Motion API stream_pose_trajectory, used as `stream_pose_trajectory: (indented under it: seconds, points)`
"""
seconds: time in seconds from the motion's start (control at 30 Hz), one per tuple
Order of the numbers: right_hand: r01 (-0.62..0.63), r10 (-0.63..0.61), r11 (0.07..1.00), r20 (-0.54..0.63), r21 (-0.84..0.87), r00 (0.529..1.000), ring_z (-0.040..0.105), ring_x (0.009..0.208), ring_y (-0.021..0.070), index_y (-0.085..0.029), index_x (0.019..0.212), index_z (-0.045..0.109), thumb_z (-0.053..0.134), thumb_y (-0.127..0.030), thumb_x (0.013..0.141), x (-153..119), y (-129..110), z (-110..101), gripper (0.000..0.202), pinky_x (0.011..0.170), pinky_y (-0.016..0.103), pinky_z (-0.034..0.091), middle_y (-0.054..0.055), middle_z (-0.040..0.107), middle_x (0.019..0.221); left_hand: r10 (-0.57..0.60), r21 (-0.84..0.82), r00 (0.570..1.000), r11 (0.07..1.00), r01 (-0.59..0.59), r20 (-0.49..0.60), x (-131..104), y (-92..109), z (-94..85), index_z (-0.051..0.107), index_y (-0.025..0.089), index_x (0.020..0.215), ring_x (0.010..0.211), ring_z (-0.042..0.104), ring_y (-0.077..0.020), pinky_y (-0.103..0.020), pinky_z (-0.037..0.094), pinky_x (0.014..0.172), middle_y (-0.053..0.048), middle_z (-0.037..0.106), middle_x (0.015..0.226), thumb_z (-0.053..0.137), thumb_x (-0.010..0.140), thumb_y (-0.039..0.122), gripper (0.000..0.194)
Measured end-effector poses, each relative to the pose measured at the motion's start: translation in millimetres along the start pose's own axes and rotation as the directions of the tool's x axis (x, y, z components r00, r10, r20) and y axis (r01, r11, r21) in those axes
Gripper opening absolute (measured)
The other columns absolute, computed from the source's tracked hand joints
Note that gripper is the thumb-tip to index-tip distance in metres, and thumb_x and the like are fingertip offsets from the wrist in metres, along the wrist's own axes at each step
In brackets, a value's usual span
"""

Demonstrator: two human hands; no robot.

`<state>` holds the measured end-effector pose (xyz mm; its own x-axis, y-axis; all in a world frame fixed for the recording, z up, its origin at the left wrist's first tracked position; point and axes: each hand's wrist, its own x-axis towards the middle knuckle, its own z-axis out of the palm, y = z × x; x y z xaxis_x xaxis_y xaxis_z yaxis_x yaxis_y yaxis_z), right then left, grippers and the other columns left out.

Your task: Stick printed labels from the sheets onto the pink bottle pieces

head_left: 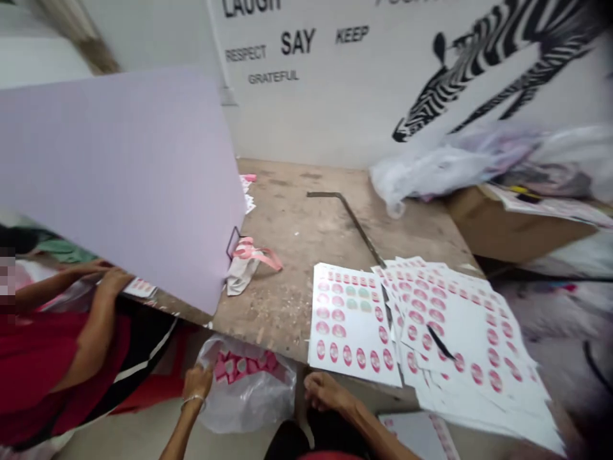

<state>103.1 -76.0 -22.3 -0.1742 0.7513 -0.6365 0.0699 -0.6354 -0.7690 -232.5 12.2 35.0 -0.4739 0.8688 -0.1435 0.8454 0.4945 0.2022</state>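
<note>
My left hand (197, 383), with a bracelet at its wrist, is closed at the left rim of a clear plastic bag (249, 406). Deep pink pieces (244, 367) with pale spots lie in the mouth of that bag, below the table edge. To the right of the bag, my right hand (324, 391) is curled just off the front edge of the table; what its fingers hold, if anything, is hidden. Nearest to it on the table lies a white sticker sheet (361, 332) printed with pink and green labels, beside a fanned pile of similar sheets (472, 319).
A bent metal rod (357, 223) lies on the worn wooden table (287, 217). A lilac board (124, 172) stands upright at left, a pink and cream cloth piece (246, 265) at its foot. Behind it sits another person (62, 358). A cardboard box (517, 223) stands right.
</note>
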Motion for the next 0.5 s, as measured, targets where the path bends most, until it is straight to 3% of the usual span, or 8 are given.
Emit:
stream_pose_trajectory:
  seconds: [0.1,0.2,0.27,0.37,0.5]
  points:
    - [0.024,-0.030,0.999,-0.131,-0.046,0.991,0.054,0.053,0.0131,-0.016,0.071,0.060,0.059,-0.051,0.069,-29,11,-40,0.035,0.048,0.023,0.037,0.005,0.065,0.069,0.139,-0.013,0.989,0.990,-0.139,-0.057,-15,1,-2.2,0.060,0.015,0.093,0.101,0.059,-0.0311,-0.039,0.049,0.081,-0.016,0.061,0.103,0.048,0.085,0.027,0.019]
    - [0.038,-0.091,0.988,-0.376,-0.148,0.922,0.056,0.063,0.0158,-0.017,0.074,0.058,0.047,-0.052,0.076,-55,16,-83,0.036,0.056,0.026,0.040,0.006,0.064,0.075,0.387,-0.243,0.916,0.883,-0.402,-0.109,-39,28,9.1,0.058,0.018,0.093,0.102,0.058,-0.0291,-0.040,0.044,0.091,-0.014,0.060,0.101,0.040,0.084,0.032,0.025]
    - [0.003,-0.129,0.973,-0.532,-0.231,0.837,0.057,0.073,0.0185,-0.019,0.077,0.058,0.043,-0.049,0.079,-62,15,-108,0.034,0.065,0.027,0.041,0.006,0.063,0.080,0.510,-0.372,0.857,0.784,-0.497,-0.072,-55,60,27.4,0.058,0.018,0.092,0.096,0.060,-0.0264,-0.037,0.046,0.089,-0.011,0.063,0.095,0.039,0.083,0.035,0.027]
    - [-0.099,-0.153,0.942,-0.674,-0.320,0.723,0.057,0.084,0.0204,-0.020,0.086,0.058,0.041,-0.042,0.083,-58,14,-133,0.029,0.074,0.029,0.040,0.006,0.062,0.086,0.601,-0.431,0.798,0.733,-0.525,0.049,-76,118,62.7,0.059,0.016,0.100,0.088,0.064,-0.0203,-0.031,0.049,0.084,-0.010,0.066,0.098,0.040,0.083,0.031,0.030]
    - [-0.223,-0.154,0.897,-0.743,-0.382,0.652,0.056,0.088,0.0222,-0.015,0.096,0.057,0.035,-0.035,0.088,-46,14,-146,0.031,0.077,0.031,0.039,0.010,0.060,0.090,0.611,-0.419,0.776,0.753,-0.508,0.157,-95,184,97.1,0.059,0.012,0.103,0.091,0.065,-0.0216,-0.031,0.049,0.082,-0.013,0.067,0.099,0.045,0.080,0.025,0.030]
